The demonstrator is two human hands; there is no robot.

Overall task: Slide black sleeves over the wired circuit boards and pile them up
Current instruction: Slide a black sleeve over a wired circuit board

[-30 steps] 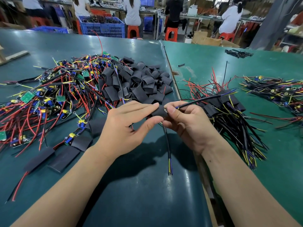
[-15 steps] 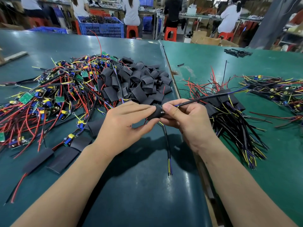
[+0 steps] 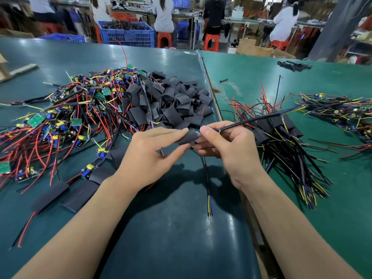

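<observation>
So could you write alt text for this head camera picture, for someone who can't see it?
Over a green table, a person's left hand holds a black sleeve while the right hand pinches a wired circuit board going into it. Loose sleeves and bare boards lie left, finished ones right.

bright, even overhead light leaves soft white glare streaks on the tabletop (image 3: 171,238) and a dark shadow under the hands (image 3: 149,158) (sharpest there). wide-angle bending curves the edges, and the far background is blurred.
</observation>
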